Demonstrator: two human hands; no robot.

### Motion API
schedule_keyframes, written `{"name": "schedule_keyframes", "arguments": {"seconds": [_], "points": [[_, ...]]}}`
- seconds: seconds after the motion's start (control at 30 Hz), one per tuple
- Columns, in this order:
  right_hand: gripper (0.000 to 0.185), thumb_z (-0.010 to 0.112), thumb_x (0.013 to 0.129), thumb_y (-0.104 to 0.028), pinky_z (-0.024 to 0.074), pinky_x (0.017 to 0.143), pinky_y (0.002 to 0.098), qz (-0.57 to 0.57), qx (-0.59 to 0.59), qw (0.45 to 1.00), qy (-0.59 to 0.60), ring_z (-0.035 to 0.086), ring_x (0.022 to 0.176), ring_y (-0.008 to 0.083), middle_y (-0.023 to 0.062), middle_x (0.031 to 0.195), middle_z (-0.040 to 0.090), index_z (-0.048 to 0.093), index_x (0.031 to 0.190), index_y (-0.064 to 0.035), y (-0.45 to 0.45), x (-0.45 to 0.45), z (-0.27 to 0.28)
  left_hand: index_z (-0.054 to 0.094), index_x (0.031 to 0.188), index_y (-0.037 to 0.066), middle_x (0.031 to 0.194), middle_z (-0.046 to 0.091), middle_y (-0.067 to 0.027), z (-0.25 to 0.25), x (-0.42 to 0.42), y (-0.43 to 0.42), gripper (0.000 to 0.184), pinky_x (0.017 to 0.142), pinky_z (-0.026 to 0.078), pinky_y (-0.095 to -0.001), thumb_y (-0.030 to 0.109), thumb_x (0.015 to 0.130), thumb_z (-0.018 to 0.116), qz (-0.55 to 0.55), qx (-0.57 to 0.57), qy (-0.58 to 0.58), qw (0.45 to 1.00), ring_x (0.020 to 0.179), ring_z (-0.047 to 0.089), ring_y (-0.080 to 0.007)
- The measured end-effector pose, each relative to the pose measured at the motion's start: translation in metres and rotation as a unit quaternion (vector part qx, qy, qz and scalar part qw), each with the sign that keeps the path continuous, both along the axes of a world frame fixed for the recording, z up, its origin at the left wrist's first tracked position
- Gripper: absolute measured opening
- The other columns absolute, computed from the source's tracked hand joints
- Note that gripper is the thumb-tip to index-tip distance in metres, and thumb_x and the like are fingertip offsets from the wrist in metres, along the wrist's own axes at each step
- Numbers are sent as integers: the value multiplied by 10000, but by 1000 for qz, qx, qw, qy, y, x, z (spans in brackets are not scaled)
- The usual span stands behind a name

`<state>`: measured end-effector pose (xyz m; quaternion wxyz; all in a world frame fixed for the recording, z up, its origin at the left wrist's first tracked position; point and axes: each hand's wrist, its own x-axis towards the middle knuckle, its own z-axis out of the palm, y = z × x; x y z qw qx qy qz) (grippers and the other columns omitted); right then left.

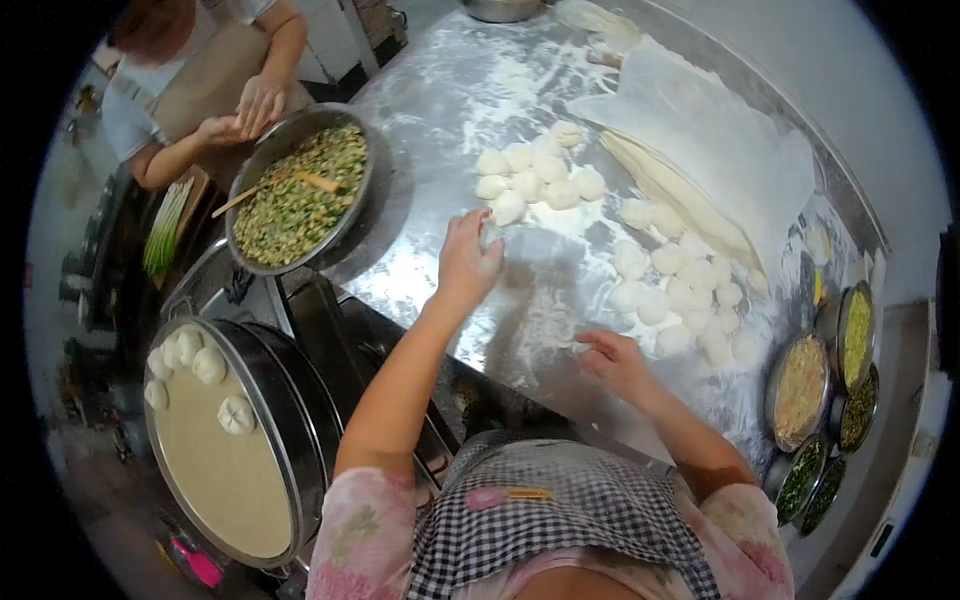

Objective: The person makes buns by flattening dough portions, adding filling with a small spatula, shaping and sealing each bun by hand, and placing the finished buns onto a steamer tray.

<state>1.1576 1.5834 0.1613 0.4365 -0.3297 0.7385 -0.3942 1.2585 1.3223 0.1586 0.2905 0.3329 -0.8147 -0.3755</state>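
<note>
A: Where's the nearest dough ball (508, 208) to the L hand (468, 262)?
B: On the table (540, 270), just fwd & R of L fingertips. Roundish, no clear long axis. L's nearer than R hand (613, 366).
A: Grips?
B: L fingers bent; can't tell if touching or holding. R loosely spread, nothing seen in it, nr the R-side dough pile (653, 306).

Shiny metal tbl (420, 225) nr pale wall (850, 85).

Two dough-ball clusters (549, 169), six buns (209, 366), five small filling bowls (771, 396), one large filling bowl (362, 192)
</note>
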Motion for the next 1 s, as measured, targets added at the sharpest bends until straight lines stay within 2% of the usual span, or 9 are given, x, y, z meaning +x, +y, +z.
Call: {"name": "schedule_keyframes", "arguments": {"seconds": [0.07,0.17,0.43,0.53,0.57,0.67,0.7,0.83,1.0], "points": [[265,508,863,-8,434,541,224,-79,12,995,-61,526,632,88,73,828,613,556,1121,21,37,-16,-5,558,1111,45,988,514,-175,-15,-37,-4,393,815,450,-391,101,730,632,2,-102,-60,993,912,529,-349],[267,545,874,-116,476,645,269,-111,40,987,-107,573,751,131,76,899,614,578,1101,21,79,-34,-10,545,1087,39,1018,496,-185,-42,-71,-11,368,830,438,-416,80,730,623,-14,-174,-138,975,921,513,-383],[251,527,879,-109,474,633,256,-83,63,987,-120,573,694,129,61,837,631,588,1088,15,96,-59,-4,565,1000,32,1057,539,-175,-33,-13,80,314,802,446,-400,116,723,686,-72,-37,-167,983,953,524,-349],[248,522,879,-104,479,639,258,-70,90,986,-123,585,704,133,60,838,637,594,1086,12,84,-65,5,555,1047,29,1036,554,-162,-41,21,96,399,821,429,-423,174,711,715,-101,-132,-137,976,944,521,-354],[247,521,880,-103,480,642,259,-69,99,984,-127,590,711,134,60,842,639,596,1086,12,82,-67,5,477,1209,7,1175,515,-205,-38,25,97,602,944,373,-445,309,735,692,-105,-120,-177,971,1094,475,-383],[266,523,884,-110,482,630,231,-7,41,996,-76,571,681,81,55,846,661,590,1113,9,78,-72,-8,373,1306,-48,1336,388,-251,-50,-2,103,774,1062,251,-458,444,763,622,-126,-205,-179,954,1257,343,-400],[263,519,884,-105,483,639,241,-3,47,995,-83,581,694,99,64,853,657,591,1108,10,76,-74,-5,273,1355,-91,1427,245,-272,-48,-14,110,865,1108,163,-457,507,795,551,-185,-186,-289,921,1344,208,-393],[259,512,883,-95,485,659,260,9,65,992,-103,605,730,135,81,866,649,593,1104,13,72,-77,0,268,1349,-96,1426,244,-273,-48,-50,125,850,1096,160,-488,525,818,501,-208,-225,-302,903,1339,212,-405],[256,511,881,-95,484,663,263,4,52,990,-130,597,732,133,81,857,648,590,1098,16,77,-81,-12,300,1372,-8,1450,231,-226,-52,-79,104,762,1094,159,-499,509,843,481,-175,-235,-321,901,1350,198,-383]]}}
